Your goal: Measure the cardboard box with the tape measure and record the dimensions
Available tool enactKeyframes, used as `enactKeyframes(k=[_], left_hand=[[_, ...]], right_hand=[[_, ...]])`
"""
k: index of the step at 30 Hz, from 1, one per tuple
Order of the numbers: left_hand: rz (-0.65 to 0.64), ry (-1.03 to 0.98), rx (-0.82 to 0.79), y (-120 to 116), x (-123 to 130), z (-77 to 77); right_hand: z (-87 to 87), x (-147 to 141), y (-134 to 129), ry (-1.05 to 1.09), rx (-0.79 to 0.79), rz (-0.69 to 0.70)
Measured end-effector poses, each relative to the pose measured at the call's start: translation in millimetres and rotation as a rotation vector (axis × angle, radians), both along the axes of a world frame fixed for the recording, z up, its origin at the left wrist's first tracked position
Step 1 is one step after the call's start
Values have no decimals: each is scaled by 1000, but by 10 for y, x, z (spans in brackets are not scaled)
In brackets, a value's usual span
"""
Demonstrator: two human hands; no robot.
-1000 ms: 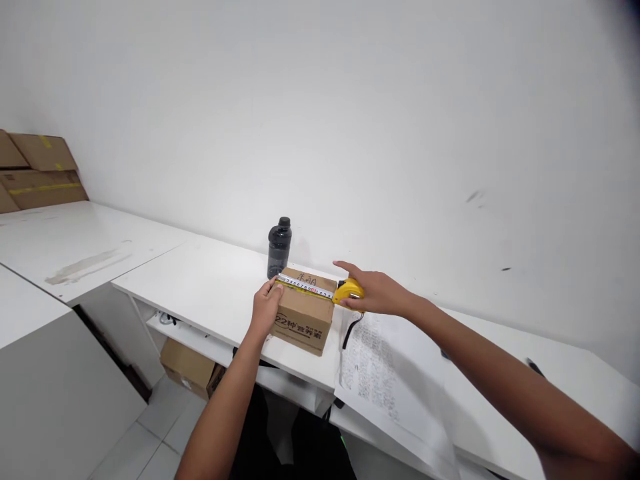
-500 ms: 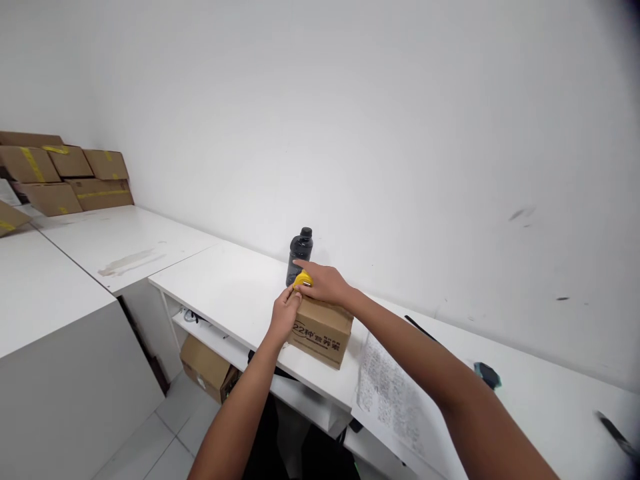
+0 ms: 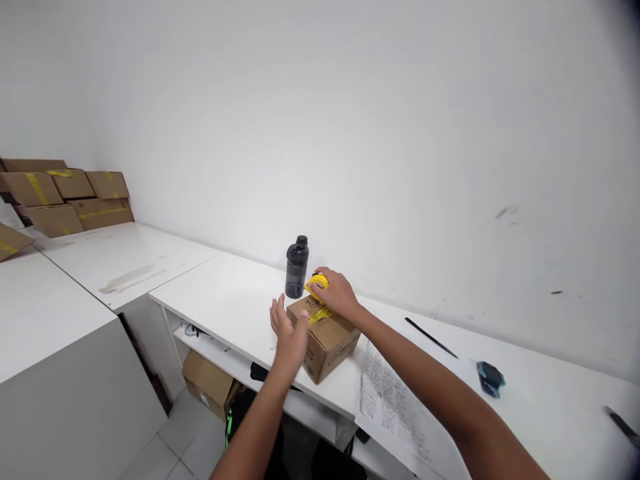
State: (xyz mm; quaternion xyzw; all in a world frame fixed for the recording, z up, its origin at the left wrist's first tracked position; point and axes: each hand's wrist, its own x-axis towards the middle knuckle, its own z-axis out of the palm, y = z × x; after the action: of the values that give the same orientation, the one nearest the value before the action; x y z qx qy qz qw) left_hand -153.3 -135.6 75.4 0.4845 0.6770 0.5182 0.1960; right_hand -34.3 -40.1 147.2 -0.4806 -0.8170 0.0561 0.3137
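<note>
A small brown cardboard box (image 3: 336, 343) with yellow tape on its top stands turned at an angle on the white table. My right hand (image 3: 336, 292) grips a yellow tape measure (image 3: 319, 285) over the box's far top edge. Beside the box's left side is my left hand (image 3: 290, 333), its fingers apart and nothing in them; whether it touches the cardboard I cannot tell. Just behind the hands a dark see-through bottle (image 3: 297, 268) with a black lid stands upright.
Written paper sheets (image 3: 395, 407) lie right of the box, under my right forearm. Beyond are a thin black strip (image 3: 431, 337), a dark teal object (image 3: 491, 379) and a dark tool (image 3: 623, 427). Stacked cartons (image 3: 75, 197) stand far left; an open carton (image 3: 207, 381) sits below the table.
The box has turned, showing another side. My left hand has let go of the tape measure and opened. My right hand has moved slightly right with the tape measure.
</note>
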Motion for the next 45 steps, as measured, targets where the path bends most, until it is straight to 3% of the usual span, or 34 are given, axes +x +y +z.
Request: enactKeyframes(k=[3,7,10,14,18,29,33,38,45], left_hand=[[-145,3,98,288,-297,108],[-555,-389,80,616,-462,39],[-681,-571,105,643,-427,-51],[-649,-588,138,576,-358,-71],[-581,-579,145,575,-319,-84],[-496,-604,74,628,-269,-147],[-491,-592,82,651,-274,-151],[-485,-594,94,654,-274,-151],[-404,-668,133,703,-389,-144]], right_hand=[[-29,61,-93,-20,-1,47],[-19,11,-129,-113,-11,125],[19,-86,-105,-148,-21,159],[103,-163,-104,-229,-22,146],[153,-49,-165,-287,-57,157],[-17,1005,-940,-192,-173,-15],[-72,1223,-1071,-163,-263,-84],[-64,1122,-961,-155,-206,-135],[239,778,-616,-269,-80,-89]])
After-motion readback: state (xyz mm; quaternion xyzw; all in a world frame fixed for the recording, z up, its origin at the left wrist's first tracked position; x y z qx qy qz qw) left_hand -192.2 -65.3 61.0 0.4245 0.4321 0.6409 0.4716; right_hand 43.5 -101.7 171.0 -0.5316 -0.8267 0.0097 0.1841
